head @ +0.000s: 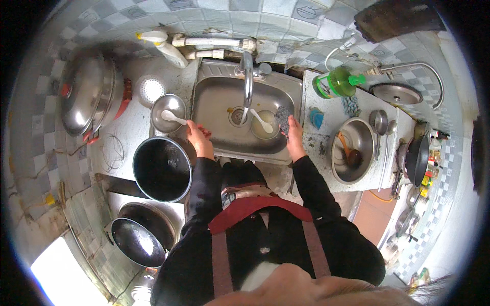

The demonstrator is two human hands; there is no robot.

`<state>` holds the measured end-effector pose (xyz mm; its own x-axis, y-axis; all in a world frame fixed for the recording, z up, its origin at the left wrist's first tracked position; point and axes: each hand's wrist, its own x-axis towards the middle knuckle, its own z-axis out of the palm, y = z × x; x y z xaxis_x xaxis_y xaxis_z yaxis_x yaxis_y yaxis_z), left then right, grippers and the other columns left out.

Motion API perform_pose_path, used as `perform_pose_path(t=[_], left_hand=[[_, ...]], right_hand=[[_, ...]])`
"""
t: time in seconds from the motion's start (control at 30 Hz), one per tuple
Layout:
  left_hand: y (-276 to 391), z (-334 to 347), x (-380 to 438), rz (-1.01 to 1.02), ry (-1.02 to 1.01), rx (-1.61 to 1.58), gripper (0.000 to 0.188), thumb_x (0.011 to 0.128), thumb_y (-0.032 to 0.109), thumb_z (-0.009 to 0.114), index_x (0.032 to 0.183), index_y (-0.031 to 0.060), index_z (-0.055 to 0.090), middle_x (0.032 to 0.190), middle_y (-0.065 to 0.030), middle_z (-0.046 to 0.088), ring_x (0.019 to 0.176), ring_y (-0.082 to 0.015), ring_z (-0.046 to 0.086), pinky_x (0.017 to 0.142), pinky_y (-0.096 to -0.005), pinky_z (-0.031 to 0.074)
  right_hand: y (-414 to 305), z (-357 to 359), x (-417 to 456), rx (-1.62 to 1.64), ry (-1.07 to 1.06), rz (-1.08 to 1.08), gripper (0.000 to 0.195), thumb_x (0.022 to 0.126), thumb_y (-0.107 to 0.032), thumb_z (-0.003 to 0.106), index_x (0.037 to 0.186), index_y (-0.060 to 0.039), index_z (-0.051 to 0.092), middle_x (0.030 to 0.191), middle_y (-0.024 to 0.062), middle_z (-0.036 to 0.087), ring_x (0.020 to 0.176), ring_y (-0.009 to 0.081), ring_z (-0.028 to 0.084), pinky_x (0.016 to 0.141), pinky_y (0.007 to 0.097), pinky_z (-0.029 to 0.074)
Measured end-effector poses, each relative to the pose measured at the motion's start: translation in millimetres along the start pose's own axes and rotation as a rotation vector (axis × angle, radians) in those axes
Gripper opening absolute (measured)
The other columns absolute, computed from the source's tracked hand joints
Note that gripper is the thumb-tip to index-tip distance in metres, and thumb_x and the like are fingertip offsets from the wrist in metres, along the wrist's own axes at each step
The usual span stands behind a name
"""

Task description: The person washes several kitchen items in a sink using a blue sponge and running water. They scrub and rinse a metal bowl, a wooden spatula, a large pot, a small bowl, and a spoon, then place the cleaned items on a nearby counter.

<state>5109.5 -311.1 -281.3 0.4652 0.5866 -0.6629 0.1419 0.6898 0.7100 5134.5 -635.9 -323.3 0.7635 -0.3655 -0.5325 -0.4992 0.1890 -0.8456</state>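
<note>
My left hand (200, 141) grips the handle end of a white spoon (173, 116). The spoon's bowl end is over a stainless steel bowl (159, 124) on the counter left of the sink. In my right hand (295, 137) is a grey scouring pad (282, 118), above the right side of the stainless steel sink (214, 103). Between my hands, a bowl of cloudy liquid (258, 131) sits in the sink with another white spoon (264, 123) in it. The chrome faucet (248, 80) points down near the drain (238, 115), and a thin stream seems to run from it.
Left stand a dark deep pot (162, 169), a perforated steel strainer (152, 88) and a large lidded pot (86, 95). Right are a green liquid bottle (337, 84), a blue object (316, 118) and a steel basin (338, 170) holding a wooden-handled ladle (346, 147). A wok (138, 243) is lower left.
</note>
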Motion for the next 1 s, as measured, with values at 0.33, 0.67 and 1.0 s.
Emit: perform_pose_path(t=[0.33, 0.67, 1.0], left_hand=[[-94.9, -15.4, -18.5, -0.183, -0.340, 0.522, 0.022, 0.094, 0.027, 0.056, 0.095, 0.0054, 0.057, 0.082, -0.0043, 0.061, 0.057, -0.0134, 0.057, 0.044, -0.0287, 0.045], [-219.5, 25.4, 12.2, -0.346, -0.510, 1.177, 0.040, 0.085, 0.021, 0.067, 0.117, 0.0001, 0.055, 0.092, -0.0114, 0.063, 0.074, -0.0219, 0.063, 0.053, -0.0342, 0.054], [-288.0, -7.5, 85.4, -0.285, -0.706, 0.916, 0.050, 0.083, 0.013, 0.065, 0.125, 0.0006, 0.041, 0.115, -0.0204, 0.056, 0.094, -0.0383, 0.065, 0.065, -0.0481, 0.056]], right_hand=[[-66.6, 18.9, 97.6, -1.479, -0.021, -1.117, 0.030, 0.086, -0.015, 0.061, 0.115, -0.0081, 0.060, 0.122, 0.0121, 0.058, 0.120, 0.0317, 0.049, 0.106, 0.0487, 0.029], [-36.4, -44.9, 13.3, -0.944, 0.524, -0.826, 0.049, 0.078, -0.005, 0.068, 0.124, -0.0013, 0.049, 0.123, 0.0217, 0.050, 0.116, 0.0393, 0.048, 0.098, 0.0469, 0.038], [-26.2, -83.3, 38.1, -0.408, 0.324, -0.516, 0.025, 0.083, -0.009, 0.071, 0.105, 0.0028, 0.066, 0.089, 0.0086, 0.068, 0.078, 0.0197, 0.063, 0.072, 0.0330, 0.050]])
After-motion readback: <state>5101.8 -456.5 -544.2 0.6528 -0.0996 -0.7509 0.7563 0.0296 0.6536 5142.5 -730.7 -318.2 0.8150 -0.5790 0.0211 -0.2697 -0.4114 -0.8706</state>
